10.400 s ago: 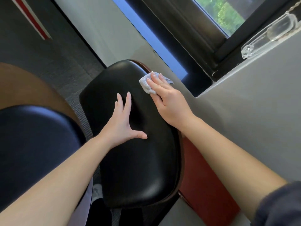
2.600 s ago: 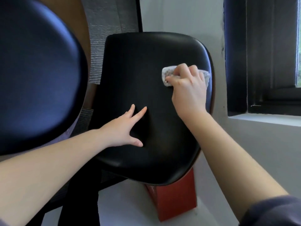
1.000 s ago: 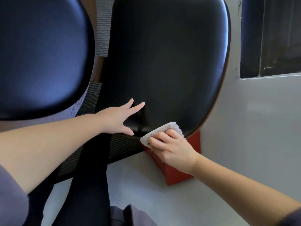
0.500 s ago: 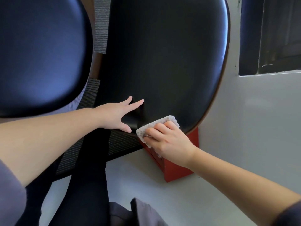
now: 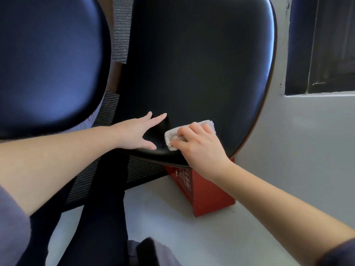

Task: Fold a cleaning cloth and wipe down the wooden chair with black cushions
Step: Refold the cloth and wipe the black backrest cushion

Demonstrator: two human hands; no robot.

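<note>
The chair's black seat cushion [image 5: 201, 64] fills the upper middle, with a thin brown wooden rim [image 5: 269, 81] along its right edge. Near the cushion's front edge my right hand [image 5: 201, 148] grips a folded pale cloth [image 5: 173, 136] and holds it against the leather. My left hand [image 5: 138, 133] rests flat on the cushion just left of the cloth, fingers straight and spread, thumb near the edge. A second black cushion [image 5: 50, 60], the backrest, looms close at the left.
A red box [image 5: 207, 191] stands on the pale floor [image 5: 172, 223] under the cushion's front right corner. A grey wall [image 5: 307, 150] and a dark window recess [image 5: 326, 45] lie to the right. Dark carpet [image 5: 121, 25] shows between the cushions. My dark trouser leg [image 5: 99, 217] is below.
My right hand with the cloth has slid up from the cushion's front edge onto its top surface, closer to my left thumb. My left hand has stayed in place.
</note>
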